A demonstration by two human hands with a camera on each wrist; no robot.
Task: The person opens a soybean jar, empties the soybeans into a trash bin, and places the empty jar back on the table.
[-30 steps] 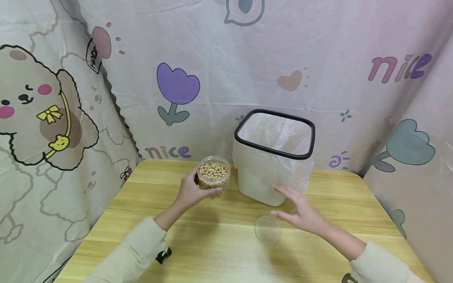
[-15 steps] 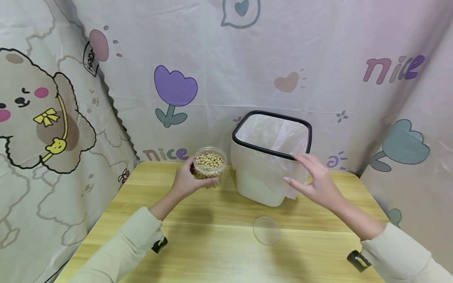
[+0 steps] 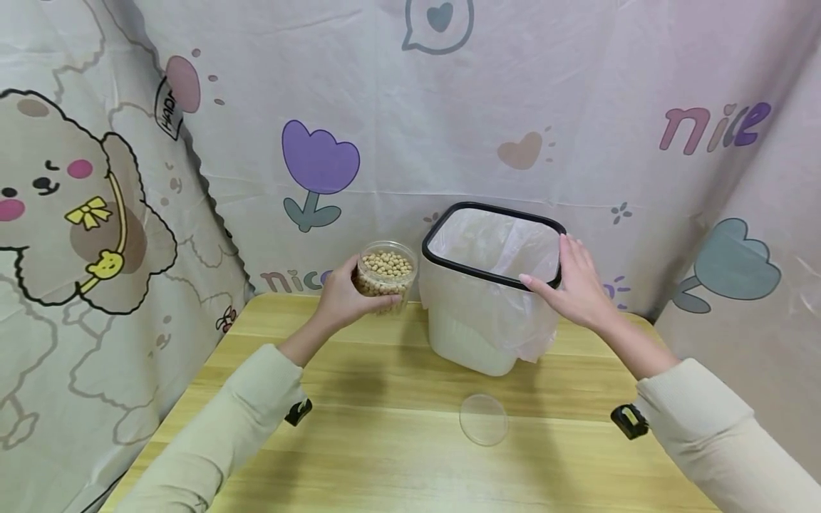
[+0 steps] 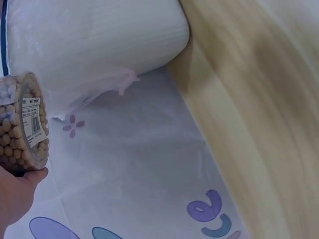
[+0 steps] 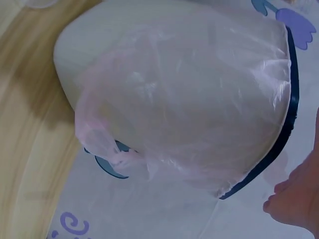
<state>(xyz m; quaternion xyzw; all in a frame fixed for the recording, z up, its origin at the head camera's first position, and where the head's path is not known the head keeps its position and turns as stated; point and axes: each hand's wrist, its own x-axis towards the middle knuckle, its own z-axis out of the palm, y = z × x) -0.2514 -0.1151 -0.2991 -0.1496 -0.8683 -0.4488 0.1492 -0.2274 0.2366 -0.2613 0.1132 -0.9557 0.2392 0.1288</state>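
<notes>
My left hand (image 3: 343, 298) grips a clear jar (image 3: 387, 285) of round beige beans, lidless and roughly upright, raised left of the bin. In the left wrist view a printed label shows on the jar's base (image 4: 32, 122). My right hand (image 3: 580, 291) is at the right front corner of the white bin (image 3: 465, 328), its thumb and fairly straight fingers spread about the black rim (image 3: 477, 273). The right wrist view shows that hand (image 5: 296, 199) beside the rim; contact is hard to tell. A translucent plastic liner (image 5: 189, 89) hangs over the bin's outside.
A clear round lid (image 3: 484, 420) lies on the wooden table (image 3: 385, 456) in front of the bin. Printed cloth (image 3: 417, 107) hangs behind the table and along both sides. The bin stands near the table's back edge.
My left hand has raised the jar of beans slightly. The right hand has moved up and right from in front of the bin to its rim. The lid and bin stay put.
</notes>
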